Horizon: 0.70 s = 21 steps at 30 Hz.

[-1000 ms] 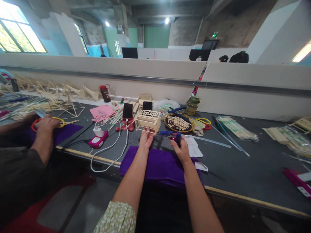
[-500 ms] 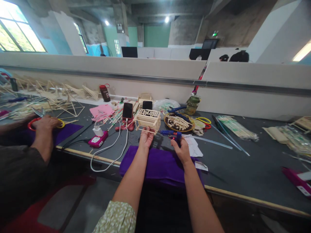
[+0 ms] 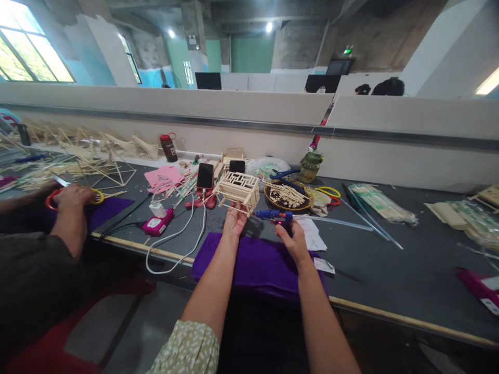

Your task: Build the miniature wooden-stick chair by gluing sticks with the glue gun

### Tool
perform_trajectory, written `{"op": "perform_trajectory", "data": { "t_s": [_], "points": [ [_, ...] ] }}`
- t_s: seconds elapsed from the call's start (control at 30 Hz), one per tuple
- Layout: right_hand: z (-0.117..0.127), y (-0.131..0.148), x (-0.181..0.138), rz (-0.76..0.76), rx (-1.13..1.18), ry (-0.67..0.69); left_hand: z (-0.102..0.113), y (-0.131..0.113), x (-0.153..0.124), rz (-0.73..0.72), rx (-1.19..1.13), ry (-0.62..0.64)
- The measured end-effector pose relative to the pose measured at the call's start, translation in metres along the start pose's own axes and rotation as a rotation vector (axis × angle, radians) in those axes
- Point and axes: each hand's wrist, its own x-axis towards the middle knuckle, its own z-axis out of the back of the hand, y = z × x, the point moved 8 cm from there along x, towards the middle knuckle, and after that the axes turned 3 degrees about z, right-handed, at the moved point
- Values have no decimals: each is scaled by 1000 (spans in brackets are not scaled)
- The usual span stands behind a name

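Note:
My left hand grips a small box-shaped model made of wooden sticks from below, its lattice top facing up. In my right hand is a blue glue gun with a small red light. Its nozzle points left at the model's lower right corner; whether it touches the wood I cannot tell. A long clear glue stick extends out of the gun's back. Below both hands a folded purple cloth lies along the table edge.
Behind the gun stands a round basket of cut sticks with blue pliers near it. Yellow-red scissors and bagged sticks lie rightward. Left are a phone, a white cable and a co-worker's hand holding scissors.
Almost nothing differs. The view has shifted very slightly, and the model and glue gun stay close together in my hands.

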Motion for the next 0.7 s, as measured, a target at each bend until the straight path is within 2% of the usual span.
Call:
{"op": "perform_trajectory", "data": {
  "t_s": [0.23, 0.7],
  "points": [
    [0, 5, -1, -25, 70, 42, -3, 0, -2, 8, 14, 0],
    [-1, 6, -1, -57, 128, 43, -5, -1, -4, 17, 25, -19]
  ]
}}
